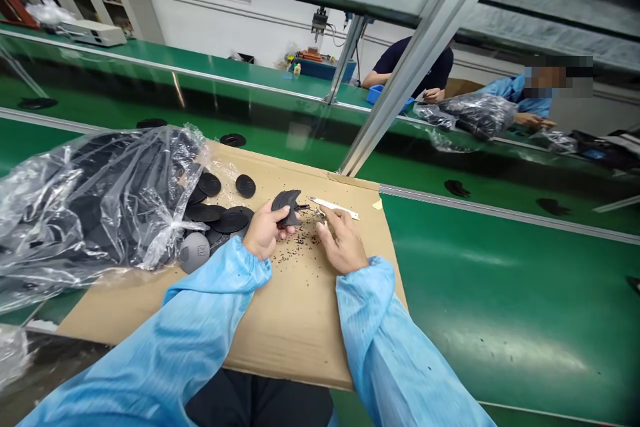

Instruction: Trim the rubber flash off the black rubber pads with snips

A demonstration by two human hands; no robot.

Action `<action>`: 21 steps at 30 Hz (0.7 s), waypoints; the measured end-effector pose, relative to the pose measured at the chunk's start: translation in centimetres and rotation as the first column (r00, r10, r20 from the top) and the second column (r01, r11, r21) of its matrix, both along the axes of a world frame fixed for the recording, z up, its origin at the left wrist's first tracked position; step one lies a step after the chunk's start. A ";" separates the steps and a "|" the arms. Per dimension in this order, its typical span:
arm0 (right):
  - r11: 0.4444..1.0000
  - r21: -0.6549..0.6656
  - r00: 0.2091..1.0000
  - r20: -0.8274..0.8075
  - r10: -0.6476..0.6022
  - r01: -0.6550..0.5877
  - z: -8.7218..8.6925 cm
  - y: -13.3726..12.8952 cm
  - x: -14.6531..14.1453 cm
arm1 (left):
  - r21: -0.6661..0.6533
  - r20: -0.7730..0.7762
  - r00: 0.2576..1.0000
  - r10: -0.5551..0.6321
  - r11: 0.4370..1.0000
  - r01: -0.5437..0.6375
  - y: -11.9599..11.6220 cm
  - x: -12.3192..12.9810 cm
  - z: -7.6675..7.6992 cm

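Observation:
My left hand (270, 228) is closed on a black curved plastic part (286, 207), thumb on top, above the cardboard sheet (290, 340). A thin dark piece sticks out of the part's right side, towards my other hand. My right hand (343, 240) is closed, thumb and fingers pinching a small shiny metal tool (320, 215); its kind is mostly hidden by the fingers. Just beyond the right fingers lies a narrow white strip-shaped tool (336, 207). Many tiny black bits (295, 250) are scattered under and between the hands.
Left of my hands lie several black oval discs (233, 220) and a grey one (194, 252), beside a large clear plastic bag (85, 207) full of dark parts. Across the green conveyor belt (525, 287), two people work behind a slanting metal post (400, 67).

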State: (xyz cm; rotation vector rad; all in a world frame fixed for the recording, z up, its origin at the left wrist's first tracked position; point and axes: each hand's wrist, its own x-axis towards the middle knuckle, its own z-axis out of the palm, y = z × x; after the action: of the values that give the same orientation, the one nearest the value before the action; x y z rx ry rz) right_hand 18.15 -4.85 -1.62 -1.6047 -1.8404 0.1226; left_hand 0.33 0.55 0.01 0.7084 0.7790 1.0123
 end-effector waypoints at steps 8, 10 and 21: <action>0.992 0.122 0.999 -0.030 0.042 -0.038 0.6 -0.3 -0.7 | -0.130 0.113 0.994 -0.004 0.991 0.019 0.2 -0.3 0.4; 0.991 0.128 0.999 -0.023 0.031 -0.027 0.5 -0.3 -0.8 | -0.134 0.119 0.993 -0.015 0.991 0.031 0.1 -0.3 0.5; 0.997 0.067 0.999 0.029 0.046 -0.048 1.0 -0.4 -0.7 | -0.145 0.122 0.992 -0.012 0.989 0.030 0.2 -0.4 0.5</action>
State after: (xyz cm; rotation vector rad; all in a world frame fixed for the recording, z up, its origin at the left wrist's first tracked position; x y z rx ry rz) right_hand 17.50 -5.21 -0.62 -1.5240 -1.8840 0.0593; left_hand -0.09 0.73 0.49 0.5234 0.7310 0.9591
